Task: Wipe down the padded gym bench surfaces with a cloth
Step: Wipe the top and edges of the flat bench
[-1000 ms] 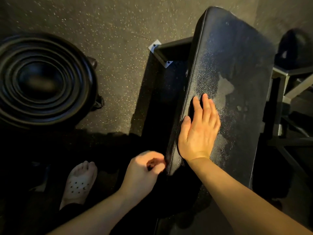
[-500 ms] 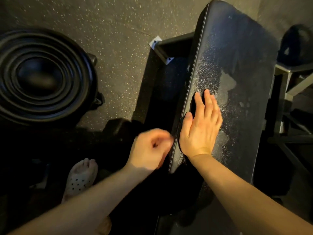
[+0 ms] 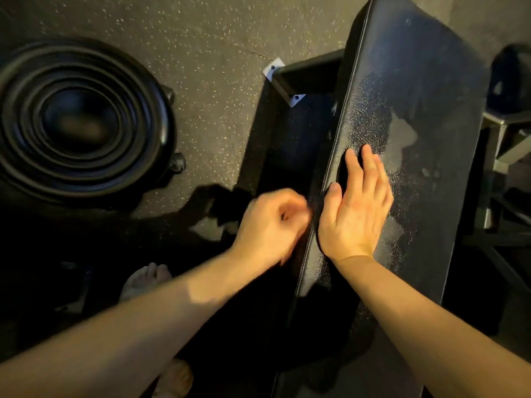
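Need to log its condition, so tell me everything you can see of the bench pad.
The pad is long and black, covered in what looks like grained vinyl, with a seam along its left edge and rounded corners. It slants from bottom centre to top right over a dark frame. Its top shows speckled sheen and paler smears; wet or worn, I cannot tell. The right hand lies flat on it, thumb at the edge. The left hand, curled and blurred, is at its side.

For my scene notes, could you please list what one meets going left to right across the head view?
Round black ribbed stack → left hand → right hand, flat on the bench pad → grey metal frame.
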### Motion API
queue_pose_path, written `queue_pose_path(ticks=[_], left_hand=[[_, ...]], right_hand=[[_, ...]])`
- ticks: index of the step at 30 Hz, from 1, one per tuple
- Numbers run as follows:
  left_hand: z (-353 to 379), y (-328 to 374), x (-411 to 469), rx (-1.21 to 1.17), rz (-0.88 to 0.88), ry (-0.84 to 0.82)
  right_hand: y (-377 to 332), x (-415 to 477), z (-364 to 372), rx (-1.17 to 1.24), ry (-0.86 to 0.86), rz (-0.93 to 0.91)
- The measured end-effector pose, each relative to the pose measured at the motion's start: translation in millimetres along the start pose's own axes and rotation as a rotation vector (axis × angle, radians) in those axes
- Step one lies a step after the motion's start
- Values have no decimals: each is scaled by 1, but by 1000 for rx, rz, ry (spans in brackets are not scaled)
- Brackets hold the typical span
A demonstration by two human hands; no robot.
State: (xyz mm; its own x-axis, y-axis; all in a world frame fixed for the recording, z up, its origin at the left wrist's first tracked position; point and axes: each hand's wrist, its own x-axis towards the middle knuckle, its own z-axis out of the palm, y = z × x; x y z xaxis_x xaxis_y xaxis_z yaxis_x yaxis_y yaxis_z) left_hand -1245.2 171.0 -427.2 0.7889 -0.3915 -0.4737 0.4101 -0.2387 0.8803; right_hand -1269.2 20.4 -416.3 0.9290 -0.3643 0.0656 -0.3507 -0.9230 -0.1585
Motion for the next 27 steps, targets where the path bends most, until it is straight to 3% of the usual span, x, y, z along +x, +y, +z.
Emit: queue_pose_path(ticks=[2,5,10,13,15,17,19,22,27], left_hand=[[4,15,37,58,59,96],[12,15,14,-77,51,149],[-10,-26,-71,-54,-162,-154],[-30,-29,-71,52,-156,-331],[-33,-18,-49,9,-123,-158],[-33,-7,-14,-73,-151,153],[-29,5,18,-291,-193,312],[-16,19,41,-610,-237,188],[-21,24,57,-431,-182,-17]], right_hand=[[1,1,1,-3,9,-4],[1,0,0,1,10,1],[-2,0,-1,-9,-3,11],[-3,0,-2,-5,-7,16],[-3,0,-2,-2,-4,14],[-2,0,-1,1,1,12],[-2,0,0,6,10,9],[0,0,1,8,21,6],[-1,-1,1,10,36,1]])
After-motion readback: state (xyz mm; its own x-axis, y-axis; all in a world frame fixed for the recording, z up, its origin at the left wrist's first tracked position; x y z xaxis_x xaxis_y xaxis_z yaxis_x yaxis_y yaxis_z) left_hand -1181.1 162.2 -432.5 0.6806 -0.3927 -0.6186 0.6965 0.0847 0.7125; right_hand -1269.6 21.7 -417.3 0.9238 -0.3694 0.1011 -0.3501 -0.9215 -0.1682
